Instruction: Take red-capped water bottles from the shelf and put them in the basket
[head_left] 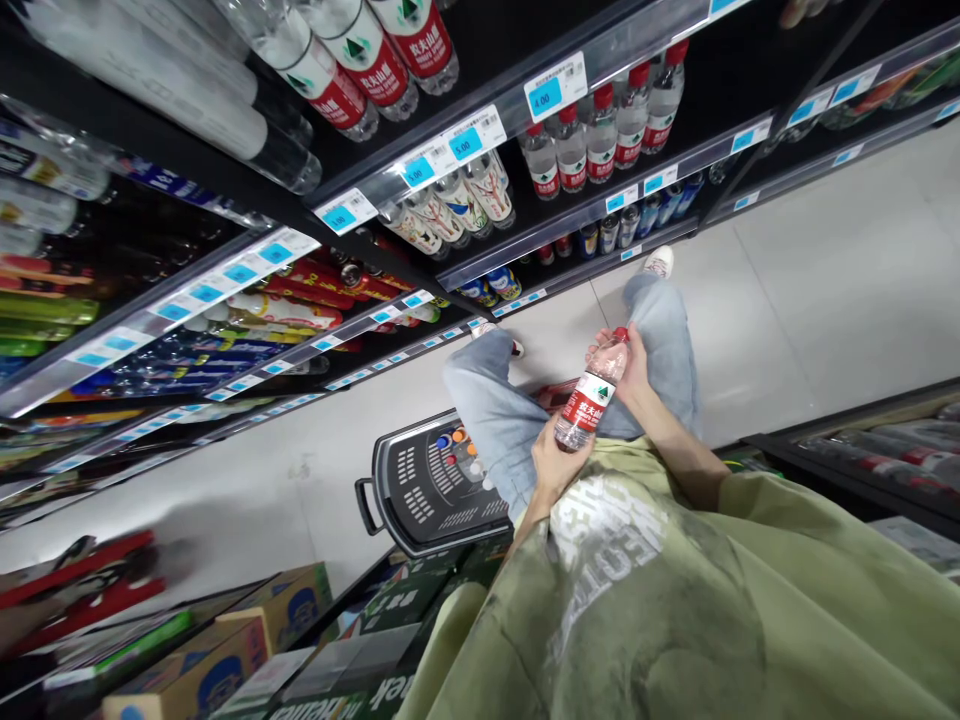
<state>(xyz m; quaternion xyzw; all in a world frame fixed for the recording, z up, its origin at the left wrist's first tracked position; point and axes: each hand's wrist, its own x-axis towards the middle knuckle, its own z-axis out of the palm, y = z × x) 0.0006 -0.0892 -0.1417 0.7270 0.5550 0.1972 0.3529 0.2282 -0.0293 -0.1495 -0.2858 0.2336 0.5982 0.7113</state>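
Both hands grip one clear plastic water bottle (606, 372) in front of my lap: the left hand (552, 462) is closed round its base, and the right hand (636, 374) curls round its upper end, just below the red cap (621, 334). The bottle slants, cap end farther from me, with its label (589, 403) turned up toward my eyes, so I judge the step in hand to be holding it and looking it over. Any next move, I'd say, calls for keeping the base supported if one hand loosens, since thin plastic may dent under a hard squeeze. White characters on the label's red band read 农夫山, the rest curving out of sight; the smaller English beneath looks like Nongfu Spring. Well beyond the bottle, price tags (555, 88) along the front edge of a shelf (637, 47) read 4.00 and, twice, 5.00. Similar red-capped bottles (601, 160) stand in a row near the edge of the shelf below. Beside my left leg (487, 390) sits a black shopping basket (401, 515), small capped items (454, 442) gathered at its corner nearest that leg and the shelves. Green cartons (334, 690) behind it carry letters that suggest Heineken; I cannot make out all my shirt's (615, 610) white lettering.
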